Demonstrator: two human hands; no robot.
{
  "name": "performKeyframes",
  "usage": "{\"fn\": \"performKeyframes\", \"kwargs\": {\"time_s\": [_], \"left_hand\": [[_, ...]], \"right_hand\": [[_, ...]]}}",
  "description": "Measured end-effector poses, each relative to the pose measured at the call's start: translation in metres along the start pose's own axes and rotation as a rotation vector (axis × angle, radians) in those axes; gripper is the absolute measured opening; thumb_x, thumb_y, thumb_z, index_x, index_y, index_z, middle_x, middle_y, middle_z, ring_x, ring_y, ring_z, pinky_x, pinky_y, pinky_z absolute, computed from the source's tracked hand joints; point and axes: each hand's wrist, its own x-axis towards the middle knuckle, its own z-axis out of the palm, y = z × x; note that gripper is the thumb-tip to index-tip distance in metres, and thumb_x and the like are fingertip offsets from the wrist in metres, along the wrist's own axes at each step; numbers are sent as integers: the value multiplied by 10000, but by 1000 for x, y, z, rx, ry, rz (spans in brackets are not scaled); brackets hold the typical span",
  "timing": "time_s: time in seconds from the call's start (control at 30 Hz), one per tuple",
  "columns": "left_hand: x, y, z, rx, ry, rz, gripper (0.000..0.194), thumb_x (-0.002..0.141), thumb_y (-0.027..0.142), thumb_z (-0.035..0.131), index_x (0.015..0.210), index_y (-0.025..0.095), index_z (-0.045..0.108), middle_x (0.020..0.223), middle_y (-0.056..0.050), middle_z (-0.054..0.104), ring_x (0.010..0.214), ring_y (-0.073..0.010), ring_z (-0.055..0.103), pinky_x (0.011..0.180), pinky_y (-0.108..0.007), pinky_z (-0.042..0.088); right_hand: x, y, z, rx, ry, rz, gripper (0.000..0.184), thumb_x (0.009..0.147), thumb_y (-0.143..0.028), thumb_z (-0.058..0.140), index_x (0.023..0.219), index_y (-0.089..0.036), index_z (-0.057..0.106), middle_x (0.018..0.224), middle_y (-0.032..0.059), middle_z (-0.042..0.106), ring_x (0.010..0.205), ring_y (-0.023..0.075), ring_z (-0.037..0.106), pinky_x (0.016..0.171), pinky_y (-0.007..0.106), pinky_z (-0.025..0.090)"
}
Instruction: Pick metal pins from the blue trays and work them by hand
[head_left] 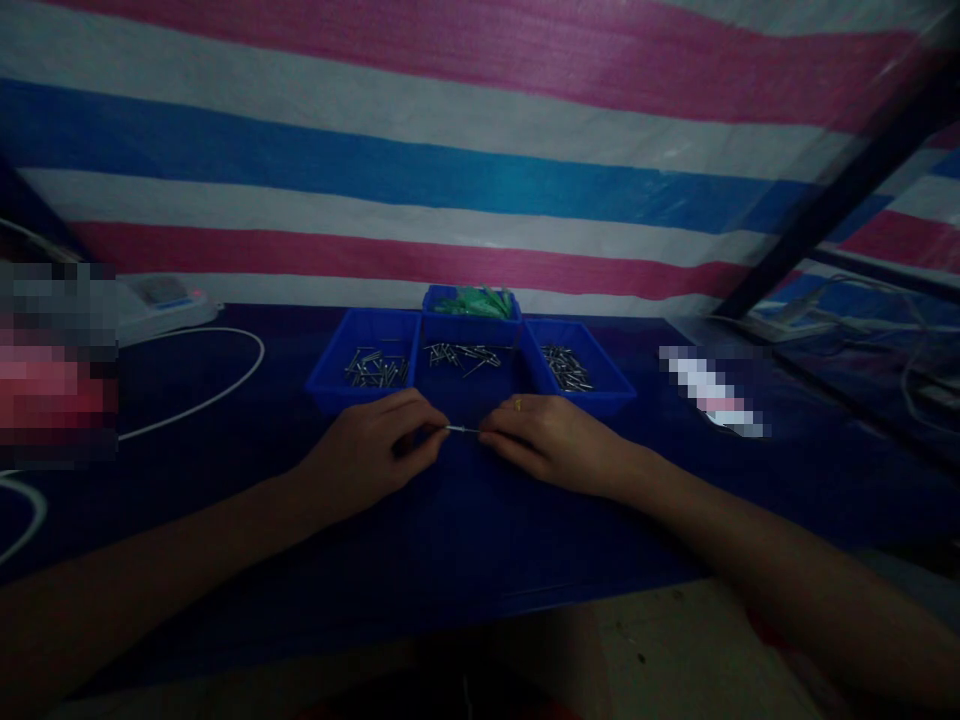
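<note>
Between my two hands lies a slim silver blind rivet [462, 429], thicker at its left part and thin toward the right. The fingertips of my left hand [390, 432] pinch its left end. At the thin right end, my right hand [544, 435] is closed, fingertips pressed together on it; a ring shows on one finger. Behind my left hand stands a blue bin [321, 375] with several small metal pieces [375, 368]. Another blue bin [611, 375] with similar pieces [566, 368] is behind my right hand. Several more thin pieces [461, 356] lie between the bins.
A third blue bin [472, 328] at the back holds green plastic bags [472, 302]. On the left are a white scale-like device [161, 305] and a white cable [259, 360]. A blurred white item [712, 392] lies right on the dark blue table [450, 560]. Striped sheeting [450, 180] hangs behind.
</note>
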Motion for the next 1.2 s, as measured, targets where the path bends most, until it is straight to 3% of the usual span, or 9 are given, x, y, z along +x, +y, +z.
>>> {"fn": "performKeyframes", "kwargs": {"time_s": [0.17, 0.27, 0.57, 0.73, 0.93, 1.2], "left_hand": [[-6, 5, 2, 41, 53, 216, 99, 837, 177, 502, 912, 168, 566, 808, 1, 599, 658, -67, 564, 575, -161, 442], [-8, 6, 3, 94, 60, 259, 121, 831, 172, 512, 942, 181, 560, 832, -1, 618, 723, -85, 589, 609, -175, 463], [-3, 0, 0, 188, 51, 184, 143, 856, 210, 462, 933, 168, 574, 853, -21, 614, 768, -109, 594, 655, -206, 487], [-2, -5, 2, 227, -36, 64, 176, 868, 230, 430, 937, 170, 580, 900, -27, 596, 775, -118, 589, 669, -223, 485], [-4, -3, 5, 212, -138, 45, 170, 869, 269, 442, 915, 176, 576, 865, -9, 591, 749, -115, 586, 658, -220, 468], [-2, -2, 1, 166, -60, 22, 163, 863, 267, 452, 884, 171, 581, 841, -3, 591, 671, -90, 559, 587, -193, 435]], "right_hand": [[-1, -2, 6, 73, -60, -57, 244, 915, -267, 389, 887, -128, 588, 775, 38, 584, 707, 108, 539, 670, 231, 408], [-1, -3, 6, 87, -60, -61, 245, 914, -277, 392, 879, -131, 586, 768, 37, 584, 704, 108, 542, 662, 231, 404], [-1, -1, 3, 70, -27, -26, 234, 899, -298, 422, 810, -145, 574, 711, 10, 557, 650, 99, 521, 619, 222, 380], [-2, -3, -1, 41, 91, 4, 246, 899, -301, 420, 790, -143, 573, 703, 18, 557, 661, 106, 520, 639, 228, 387], [-3, -7, -4, 97, 156, -27, 212, 889, -273, 433, 835, -140, 588, 734, 21, 583, 693, 104, 537, 660, 224, 407], [-1, -3, -5, 92, 122, 43, 195, 882, -246, 433, 896, -136, 593, 796, 36, 613, 757, 120, 556, 703, 246, 416]]}}
